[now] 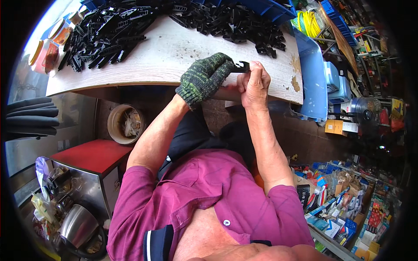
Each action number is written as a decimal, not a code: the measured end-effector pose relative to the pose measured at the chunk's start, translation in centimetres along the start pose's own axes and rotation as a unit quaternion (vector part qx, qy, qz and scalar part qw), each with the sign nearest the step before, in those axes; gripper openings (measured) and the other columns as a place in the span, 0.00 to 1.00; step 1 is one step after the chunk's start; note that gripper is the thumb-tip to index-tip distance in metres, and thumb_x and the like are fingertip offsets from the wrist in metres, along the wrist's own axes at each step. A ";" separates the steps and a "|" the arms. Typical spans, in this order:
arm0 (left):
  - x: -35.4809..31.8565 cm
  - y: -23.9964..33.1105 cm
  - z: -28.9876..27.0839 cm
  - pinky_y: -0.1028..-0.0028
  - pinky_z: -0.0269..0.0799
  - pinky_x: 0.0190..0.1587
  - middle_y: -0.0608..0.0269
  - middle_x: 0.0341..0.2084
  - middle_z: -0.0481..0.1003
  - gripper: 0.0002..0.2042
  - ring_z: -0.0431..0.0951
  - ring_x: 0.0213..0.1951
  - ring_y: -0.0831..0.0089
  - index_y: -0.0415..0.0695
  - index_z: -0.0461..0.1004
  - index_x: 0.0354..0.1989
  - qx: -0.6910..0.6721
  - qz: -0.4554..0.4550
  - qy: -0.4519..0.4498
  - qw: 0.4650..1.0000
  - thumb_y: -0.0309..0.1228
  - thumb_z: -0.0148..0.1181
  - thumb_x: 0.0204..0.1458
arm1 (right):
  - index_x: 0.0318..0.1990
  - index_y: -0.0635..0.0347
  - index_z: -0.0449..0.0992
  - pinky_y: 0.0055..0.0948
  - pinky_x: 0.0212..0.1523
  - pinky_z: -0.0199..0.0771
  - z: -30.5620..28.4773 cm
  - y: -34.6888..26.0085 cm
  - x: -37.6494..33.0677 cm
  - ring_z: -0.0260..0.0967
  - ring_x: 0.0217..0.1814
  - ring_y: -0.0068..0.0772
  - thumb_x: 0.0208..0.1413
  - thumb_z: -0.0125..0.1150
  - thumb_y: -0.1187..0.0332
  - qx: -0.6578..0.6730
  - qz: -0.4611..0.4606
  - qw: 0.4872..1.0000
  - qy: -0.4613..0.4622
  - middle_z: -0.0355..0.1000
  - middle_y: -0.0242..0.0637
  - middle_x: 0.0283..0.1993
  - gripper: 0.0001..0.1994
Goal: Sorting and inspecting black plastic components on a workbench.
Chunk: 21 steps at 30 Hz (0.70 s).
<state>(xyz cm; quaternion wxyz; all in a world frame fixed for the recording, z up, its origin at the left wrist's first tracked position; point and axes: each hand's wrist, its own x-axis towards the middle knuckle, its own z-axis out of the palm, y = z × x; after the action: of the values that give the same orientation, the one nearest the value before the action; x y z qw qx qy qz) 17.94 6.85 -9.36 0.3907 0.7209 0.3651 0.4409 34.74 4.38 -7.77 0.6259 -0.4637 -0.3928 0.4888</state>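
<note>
A dark green and black knitted glove covers my left hand (207, 77), which is closed on one end of a small black plastic part (240, 68). My bare right hand (254, 83) pinches the part's other end between thumb and fingers. Both hands meet above the front edge of a worn white table (165, 56). At the table's far left lies a big heap of long black plastic pieces (104, 32). Shorter black pieces (235, 21) form a second pile at the back. My fingers hide much of the held part.
Jars (45, 56) stand at the table's left end. Blue crates (265, 11) sit behind the piles, and a blue plastic bin (313, 74) adjoins the right edge. Below are a round waste bucket (126, 124) and a red-topped cabinet (89, 155). Packaged goods (335, 213) crowd the lower right.
</note>
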 end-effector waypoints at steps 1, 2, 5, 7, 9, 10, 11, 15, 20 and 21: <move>0.0 -0.3 0.2 0.67 0.75 0.42 0.54 0.37 0.79 0.13 0.81 0.37 0.60 0.38 0.76 0.49 -0.001 -0.001 -0.001 1.000 0.33 0.55 0.63 | 0.24 0.54 0.63 0.24 0.12 0.55 0.1 0.1 0.0 0.49 0.10 0.19 0.64 0.52 0.62 0.004 -0.001 1.000 0.003 0.52 0.24 0.13 0.16; 0.0 -0.5 0.5 0.67 0.75 0.42 0.54 0.38 0.79 0.12 0.81 0.38 0.60 0.39 0.76 0.49 -0.002 0.001 0.015 1.000 0.33 0.54 0.63 | 0.23 0.54 0.63 0.24 0.12 0.55 0.1 0.3 0.0 0.50 0.10 0.19 0.64 0.53 0.63 0.007 -0.002 1.000 0.006 0.52 0.24 0.13 0.16; 0.1 0.4 1.5 0.67 0.74 0.43 0.54 0.38 0.79 0.12 0.80 0.39 0.59 0.40 0.75 0.50 -0.041 -0.030 0.044 0.998 0.32 0.53 0.63 | 0.25 0.53 0.66 0.23 0.12 0.50 0.7 0.6 -0.4 0.44 0.11 0.17 0.63 0.55 0.62 -0.020 -0.028 0.998 0.059 0.51 0.21 0.15 0.13; 0.1 1.6 2.8 0.67 0.74 0.44 0.53 0.38 0.79 0.12 0.80 0.39 0.59 0.40 0.75 0.51 -0.075 -0.064 0.062 0.993 0.32 0.53 0.64 | 0.25 0.51 0.65 0.21 0.16 0.51 0.7 0.5 -0.6 0.46 0.15 0.15 0.63 0.54 0.63 -0.005 -0.008 0.998 0.069 0.54 0.19 0.19 0.13; 0.5 2.5 4.7 0.65 0.74 0.42 0.52 0.37 0.79 0.13 0.81 0.37 0.60 0.41 0.73 0.53 -0.075 -0.073 0.137 0.985 0.32 0.52 0.64 | 0.23 0.49 0.64 0.20 0.21 0.51 0.4 0.7 -0.4 0.48 0.20 0.12 0.63 0.54 0.64 -0.095 -0.065 0.990 0.077 0.53 0.17 0.21 0.14; 0.7 2.8 5.0 0.64 0.74 0.42 0.51 0.37 0.79 0.13 0.81 0.38 0.62 0.41 0.72 0.54 -0.073 -0.090 0.134 0.984 0.32 0.51 0.64 | 0.22 0.48 0.62 0.19 0.24 0.50 0.7 0.0 -0.6 0.48 0.24 0.10 0.63 0.54 0.65 -0.062 -0.019 0.994 0.089 0.53 0.15 0.23 0.15; 0.7 2.9 5.2 0.64 0.74 0.42 0.51 0.37 0.79 0.13 0.81 0.38 0.62 0.41 0.72 0.54 -0.075 -0.089 0.134 0.984 0.32 0.51 0.64 | 0.22 0.48 0.62 0.19 0.24 0.50 0.5 0.2 -0.5 0.48 0.24 0.10 0.63 0.54 0.65 -0.063 -0.020 0.994 0.089 0.53 0.15 0.23 0.15; 0.6 2.1 5.6 0.52 0.74 0.42 0.47 0.33 0.80 0.15 0.80 0.38 0.46 0.45 0.72 0.53 -0.037 -0.026 0.134 0.990 0.40 0.51 0.63 | 0.22 0.53 0.63 0.21 0.17 0.57 -0.5 0.7 -0.3 0.55 0.17 0.16 0.62 0.54 0.66 -0.047 -0.059 0.994 0.074 0.57 0.22 0.18 0.15; 2.2 1.1 0.2 0.59 0.75 0.45 0.48 0.41 0.79 0.16 0.81 0.42 0.53 0.49 0.74 0.54 0.092 -0.060 0.108 0.988 0.42 0.56 0.62 | 0.21 0.55 0.61 0.47 0.20 0.80 -1.0 -1.0 0.7 0.55 0.11 0.29 0.60 0.53 0.60 -0.027 0.060 0.988 0.138 0.51 0.28 0.13 0.17; 3.0 0.1 -1.8 0.63 0.76 0.47 0.48 0.44 0.79 0.17 0.82 0.43 0.58 0.49 0.75 0.56 0.193 -0.041 0.139 0.970 0.40 0.57 0.61 | 0.21 0.55 0.60 0.57 0.25 0.83 -1.6 -2.0 1.7 0.55 0.11 0.31 0.60 0.52 0.60 -0.007 0.079 0.980 0.184 0.48 0.30 0.11 0.17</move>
<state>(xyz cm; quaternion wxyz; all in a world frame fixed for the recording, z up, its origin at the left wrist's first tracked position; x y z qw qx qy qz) 17.34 9.80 -7.65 0.2072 0.6987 0.5234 0.4416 37.12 5.53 -6.20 0.6434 -0.5798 -0.2366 0.4405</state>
